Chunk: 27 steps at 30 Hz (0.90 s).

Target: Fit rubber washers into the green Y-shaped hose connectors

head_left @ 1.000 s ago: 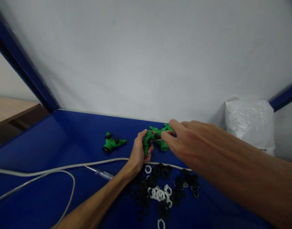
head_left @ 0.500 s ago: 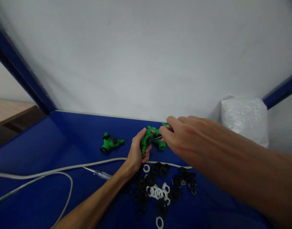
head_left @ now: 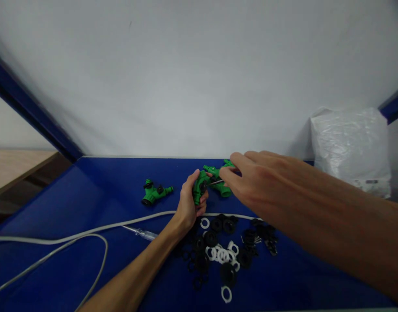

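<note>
My left hand point(head_left: 188, 203) is closed around a green Y-shaped hose splitter point(head_left: 215, 182) at the middle of the blue table point(head_left: 98, 197). My right hand point(head_left: 250, 180) reaches in from the right and pinches a thin metal pin or tool point(head_left: 215, 183) against the splitter's black knob. A second green splitter point(head_left: 155, 192) lies free on the table to the left of my hands.
A heap of black and white rings and caps point(head_left: 223, 251) lies just in front of my hands. A clear-handled screwdriver point(head_left: 140, 233) and a grey cable point(head_left: 88, 232) cross the table on the left. A white plastic bag point(head_left: 350, 149) stands at the back right against the wall.
Both hands stay on the splitter with little movement. The camera view has shifted, so everything sits slightly higher and to the right in the picture.
</note>
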Motion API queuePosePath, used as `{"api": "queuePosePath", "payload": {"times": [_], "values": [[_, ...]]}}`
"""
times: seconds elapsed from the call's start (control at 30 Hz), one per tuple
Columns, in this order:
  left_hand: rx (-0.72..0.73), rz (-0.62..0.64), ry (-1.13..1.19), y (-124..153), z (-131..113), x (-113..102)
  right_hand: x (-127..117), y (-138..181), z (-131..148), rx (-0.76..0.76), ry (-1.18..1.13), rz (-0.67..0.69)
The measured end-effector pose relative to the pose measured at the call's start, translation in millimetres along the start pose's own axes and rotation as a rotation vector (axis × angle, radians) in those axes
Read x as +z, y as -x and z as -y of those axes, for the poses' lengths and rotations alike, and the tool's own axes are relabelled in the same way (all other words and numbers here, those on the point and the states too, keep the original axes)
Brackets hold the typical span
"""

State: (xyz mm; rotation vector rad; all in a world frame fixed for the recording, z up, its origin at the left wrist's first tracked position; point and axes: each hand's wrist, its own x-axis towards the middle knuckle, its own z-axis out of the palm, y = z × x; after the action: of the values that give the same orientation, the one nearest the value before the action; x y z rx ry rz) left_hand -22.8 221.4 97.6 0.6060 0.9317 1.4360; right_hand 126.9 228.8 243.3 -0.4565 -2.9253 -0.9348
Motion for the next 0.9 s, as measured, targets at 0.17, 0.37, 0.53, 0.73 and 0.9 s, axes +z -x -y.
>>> {"api": "queuePosePath", "payload": {"times": [0.17, 0.37, 0.53, 0.73, 0.9], "values": [[-0.025, -0.05, -0.026, -0.1, 2.1, 0.4, 0.9, 6.8, 2.8, -0.015, 0.065, -0.05], [-0.029, -0.059, -0.044, -0.8, 8.0, -4.3, 3.2, 6.2, 5.0, -0.014, 0.009, -0.066], [-0.006, -0.053, -0.045, -0.7, 7.7, -5.9, 6.7, 5.2, 3.1, 0.006, -0.136, 0.008], [-0.03, -0.07, -0.059, -1.5, 4.4, -5.4, 6.9, 14.1, 0.2, 0.056, -0.206, 0.004], [-0.005, -0.014, -0.067, -0.4, 1.8, -3.1, 5.0, 15.7, 0.7, 0.05, -0.162, 0.014]]}}
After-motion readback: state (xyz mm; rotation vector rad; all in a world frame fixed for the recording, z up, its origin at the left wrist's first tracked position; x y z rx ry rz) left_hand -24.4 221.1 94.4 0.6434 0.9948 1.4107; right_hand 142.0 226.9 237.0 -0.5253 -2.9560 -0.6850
